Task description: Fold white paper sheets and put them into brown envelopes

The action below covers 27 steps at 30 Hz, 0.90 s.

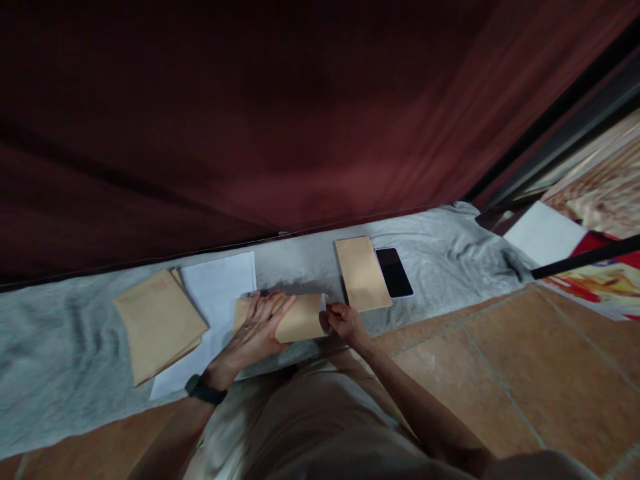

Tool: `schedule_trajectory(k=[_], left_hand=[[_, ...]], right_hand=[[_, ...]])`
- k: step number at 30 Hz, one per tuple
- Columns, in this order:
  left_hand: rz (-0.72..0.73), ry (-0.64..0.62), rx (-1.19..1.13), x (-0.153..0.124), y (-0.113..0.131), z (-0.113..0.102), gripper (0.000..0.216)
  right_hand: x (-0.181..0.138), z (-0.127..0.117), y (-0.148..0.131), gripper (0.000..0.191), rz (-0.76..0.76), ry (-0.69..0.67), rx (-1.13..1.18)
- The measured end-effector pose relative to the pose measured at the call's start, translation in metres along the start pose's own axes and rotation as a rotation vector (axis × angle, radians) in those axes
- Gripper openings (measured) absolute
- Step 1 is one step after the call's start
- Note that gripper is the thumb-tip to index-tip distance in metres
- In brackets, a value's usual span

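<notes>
A brown paper envelope (301, 318) lies crosswise in front of me on a grey cloth. My left hand (261, 327), with a dark watch on the wrist, rests flat over the envelope's left part, fingers stretched out. At its right end a flap (323, 315) stands bent up, showing a pale inner side. My right hand (344, 321) has its fingers curled and pinched at this flap; the fingertips are partly hidden. Left of my hands, a small stack of brown envelopes (163, 323) overlaps white paper sheets (220, 283). Another brown envelope (364, 273) lies to the right.
A phone with a dark screen (395, 272) lies beside the right envelope. The grey cloth (440, 253) covers a long narrow surface against a dark red curtain (300, 133). Tiled floor (480, 373), a dark bar (585, 259) and printed sheets (610, 273) are at right.
</notes>
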<state>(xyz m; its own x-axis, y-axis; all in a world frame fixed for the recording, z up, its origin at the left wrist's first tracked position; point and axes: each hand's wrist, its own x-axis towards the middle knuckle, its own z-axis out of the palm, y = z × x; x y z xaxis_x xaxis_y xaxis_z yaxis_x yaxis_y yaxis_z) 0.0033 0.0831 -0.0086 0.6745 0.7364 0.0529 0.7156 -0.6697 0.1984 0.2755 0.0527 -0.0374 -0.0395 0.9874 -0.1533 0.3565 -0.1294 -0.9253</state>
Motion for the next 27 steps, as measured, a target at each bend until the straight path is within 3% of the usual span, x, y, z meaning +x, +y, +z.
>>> schedule_trajectory(k=[9, 11, 14, 18, 20, 22, 24, 25, 27], left_hand=[[0.003, 0.041, -0.030, 0.010, -0.001, 0.000, 0.111], [-0.076, 0.114, -0.064, 0.007, 0.003, 0.001, 0.106], [-0.270, 0.341, -0.204, 0.000, 0.019, 0.006, 0.087], [-0.657, 0.658, -0.627, -0.009, 0.055, 0.020, 0.069], [-0.864, 0.719, -0.974, -0.009, 0.073, 0.025, 0.065], [-1.021, 0.635, -1.376, -0.002, 0.085, 0.028, 0.059], [-1.129, 0.463, -1.708, 0.009, 0.092, 0.028, 0.048], [-1.161, 0.400, -1.814, 0.016, 0.093, 0.027, 0.040], [-1.196, 0.415, -1.899, 0.030, 0.092, 0.026, 0.025]], right_hand=[[0.002, 0.006, -0.007, 0.024, 0.069, 0.139, 0.201], [0.005, 0.007, -0.008, 0.027, 0.066, 0.175, 0.236], [0.011, 0.008, -0.009, 0.032, 0.074, 0.215, 0.283], [0.016, 0.011, -0.009, 0.035, 0.099, 0.241, 0.359], [0.016, 0.014, -0.009, 0.035, 0.117, 0.243, 0.396], [0.015, 0.017, -0.009, 0.036, 0.135, 0.240, 0.433], [0.014, 0.021, -0.008, 0.038, 0.150, 0.229, 0.468], [0.013, 0.023, -0.008, 0.038, 0.158, 0.223, 0.484], [0.012, 0.026, -0.007, 0.038, 0.176, 0.210, 0.509]])
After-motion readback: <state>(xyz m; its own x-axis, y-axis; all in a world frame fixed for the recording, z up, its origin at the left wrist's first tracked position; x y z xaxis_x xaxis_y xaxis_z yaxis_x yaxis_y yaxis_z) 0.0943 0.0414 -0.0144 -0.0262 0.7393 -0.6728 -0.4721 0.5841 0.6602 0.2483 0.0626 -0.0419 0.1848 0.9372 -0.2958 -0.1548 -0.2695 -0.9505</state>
